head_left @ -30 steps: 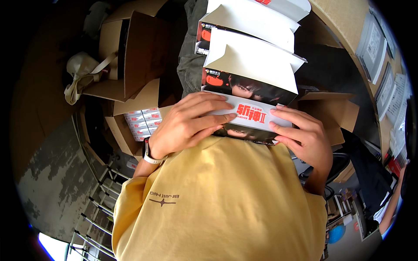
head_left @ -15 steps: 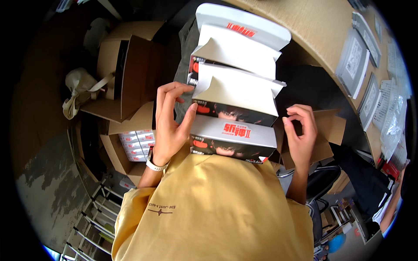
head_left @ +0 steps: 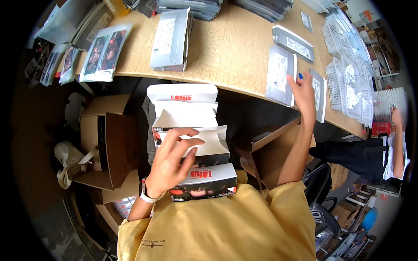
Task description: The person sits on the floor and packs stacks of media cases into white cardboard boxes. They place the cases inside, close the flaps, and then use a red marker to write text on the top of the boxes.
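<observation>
A row of black-and-white printed cartons rests on my lap. The nearest carton (head_left: 202, 188) has its lid closed. Behind it, cartons with raised white flaps (head_left: 187, 114) stand open, and a white lid panel (head_left: 202, 92) is upright at the far end. My left hand (head_left: 172, 161) hovers over the cartons' left side, its fingers apart and holding nothing visible. Out over the table, my right hand (head_left: 303, 93) is at a grey flat pack with a white label (head_left: 281, 74), thumb and fingers apart. A small blue oval (head_left: 300, 76) shows between them; whether it is touched I cannot tell.
On the wooden table (head_left: 230, 56) are stacked grey packs (head_left: 170, 41), clear-sleeved picture packs (head_left: 104, 52) and white plastic baskets (head_left: 348, 82). Open cardboard boxes stand left (head_left: 122, 148) and right (head_left: 278, 152) of me. Another person's arm (head_left: 397, 143) is at far right.
My right hand has gone from beside the cartons up to the grey packs on the table. My left hand has moved over the cartons. The view has swung to show more table.
</observation>
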Motion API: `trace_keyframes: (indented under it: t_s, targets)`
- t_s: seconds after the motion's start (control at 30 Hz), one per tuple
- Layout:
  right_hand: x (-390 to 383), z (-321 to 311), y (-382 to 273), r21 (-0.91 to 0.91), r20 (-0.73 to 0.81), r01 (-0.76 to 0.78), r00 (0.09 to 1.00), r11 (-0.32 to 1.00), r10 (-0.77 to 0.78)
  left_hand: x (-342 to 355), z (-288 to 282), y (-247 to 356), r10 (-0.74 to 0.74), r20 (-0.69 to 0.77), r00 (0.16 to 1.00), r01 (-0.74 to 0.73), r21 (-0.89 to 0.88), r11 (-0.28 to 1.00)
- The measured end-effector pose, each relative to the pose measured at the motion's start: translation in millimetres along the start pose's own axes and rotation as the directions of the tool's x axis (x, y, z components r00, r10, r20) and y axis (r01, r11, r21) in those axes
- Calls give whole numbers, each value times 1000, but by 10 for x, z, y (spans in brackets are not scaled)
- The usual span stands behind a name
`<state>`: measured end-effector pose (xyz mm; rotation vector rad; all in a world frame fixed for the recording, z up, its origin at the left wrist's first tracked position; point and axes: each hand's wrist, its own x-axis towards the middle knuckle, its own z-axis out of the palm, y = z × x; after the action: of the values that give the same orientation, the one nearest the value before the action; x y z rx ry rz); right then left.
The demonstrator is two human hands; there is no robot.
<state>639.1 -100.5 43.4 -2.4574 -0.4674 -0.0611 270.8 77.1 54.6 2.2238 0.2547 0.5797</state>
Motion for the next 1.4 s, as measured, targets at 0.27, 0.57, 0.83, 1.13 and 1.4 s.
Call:
trace_keyframes:
  t_s: [0.27, 0.57, 0.83, 1.13, 1.4]
  targets:
    - [358, 44, -31, 295, 514, -178, 858, 939, 1, 415, 124, 147, 147, 201, 969, -139, -50, 989]
    - [266, 203, -286, 252, 524, -13, 843, 968, -125, 764, 463, -6, 78, 286, 955, -34, -155, 987]
    - [90, -13, -670, 423, 638, -154, 750, 893, -173, 1230, 1002, -262, -249, 542, 803, 586, -643, 493]
    - [-973, -380, -1163, 354, 97, 818, 451, 454, -887, 834, 448, -252, -15, 746, 665, 678, -613, -405]
    - [-1411, -51, -1056, 437, -94, 583, 787, 685, -610, 368, 40, 130, -364, 426, 829, 513, -837, 189]
